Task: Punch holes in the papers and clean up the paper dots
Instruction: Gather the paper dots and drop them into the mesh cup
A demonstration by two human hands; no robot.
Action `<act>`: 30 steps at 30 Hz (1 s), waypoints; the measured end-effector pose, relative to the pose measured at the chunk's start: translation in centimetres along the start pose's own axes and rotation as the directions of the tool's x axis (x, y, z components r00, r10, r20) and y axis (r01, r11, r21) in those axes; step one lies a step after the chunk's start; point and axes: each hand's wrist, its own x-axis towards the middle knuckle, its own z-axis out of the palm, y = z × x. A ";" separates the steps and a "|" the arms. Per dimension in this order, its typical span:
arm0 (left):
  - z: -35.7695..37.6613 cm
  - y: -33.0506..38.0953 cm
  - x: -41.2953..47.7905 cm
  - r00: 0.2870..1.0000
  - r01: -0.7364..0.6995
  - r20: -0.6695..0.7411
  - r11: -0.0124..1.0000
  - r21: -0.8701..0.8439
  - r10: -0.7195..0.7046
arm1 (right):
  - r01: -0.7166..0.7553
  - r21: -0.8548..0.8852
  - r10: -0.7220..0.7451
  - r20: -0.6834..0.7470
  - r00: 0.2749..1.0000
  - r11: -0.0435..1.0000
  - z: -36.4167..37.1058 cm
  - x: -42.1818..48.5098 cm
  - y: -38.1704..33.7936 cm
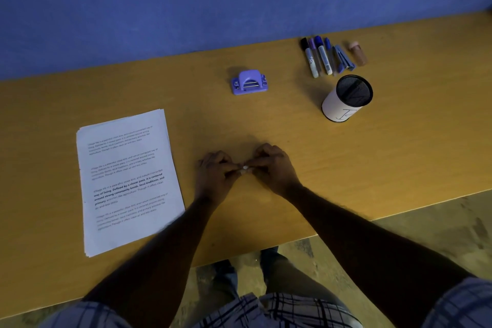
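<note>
Stack of printed papers (127, 181): lying flat on the wooden surface (346, 168), left of both hands. Its long axis is running from the near edge of the surface toward the blue wall (186, 0), leaning slightly to the left at the far end. Text lines are running across the short side, rising a little toward the right. The sheets are fanning slightly at the edges. The left forearm is crossing just over the stack's near right corner.

Paper dots (244, 168): a small white cluster is sitting between the two hands, right at the meeting fingertips, at the middle of the surface; the exact count is too small to tell.

Left hand (215, 176): fingers are curling inward, tips pressing together toward the dots.

Right hand (274, 168): fingers are likewise curling, tips closing in on the same white cluster. Which hand is actually gripping the dots cannot be told.

Hole punch (249, 82): purple, standing beyond the hands, well apart from the papers, its long axis running left to right.

Mesh pen cup (347, 98): black with a white paper wrap, standing upright at far right.

Markers (318, 57): several are lying side by side behind the cup, caps pointing toward the wall.
</note>
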 end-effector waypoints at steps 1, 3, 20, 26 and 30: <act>0.1 0.0 0.0 1.000 0.013 -0.002 1.000 0.000 -0.013 | 0.012 -0.013 -0.012 -0.010 1.000 1.000 0.0 0.0 -0.1; 0.2 0.1 0.0 0.999 0.032 -0.010 0.999 -0.004 -0.032 | 0.025 -0.044 -0.026 -0.022 0.999 0.999 0.0 0.1 -0.4; -0.5 1.8 0.9 0.995 0.094 0.032 0.979 -0.179 -0.089 | -0.143 0.117 0.132 0.096 0.987 0.983 0.1 0.5 -1.6; -1.6 3.9 2.2 0.969 0.246 0.157 0.737 -0.629 -0.189 | -0.311 0.614 0.360 0.046 0.932 0.725 -1.7 0.1 -3.3; -2.0 5.2 3.2 0.928 0.354 0.247 0.449 -0.821 -0.280 | -0.305 0.859 0.422 0.118 0.899 0.410 -4.2 0.2 -4.1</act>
